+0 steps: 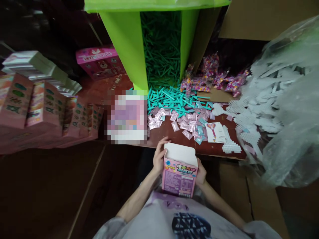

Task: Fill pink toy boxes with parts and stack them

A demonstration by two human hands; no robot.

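A small pink cardboard box [179, 176] with its white top flap open stands upright just in front of the person's chest. The left hand [159, 158] and right hand [200, 173] clasp its sides, fingers curled. Beyond on the brown table [171, 136] lie glossy pink sachets [184, 122], teal plastic sticks [174, 99] spilling from a green bin [129, 46], and white lattice pieces [230, 144].
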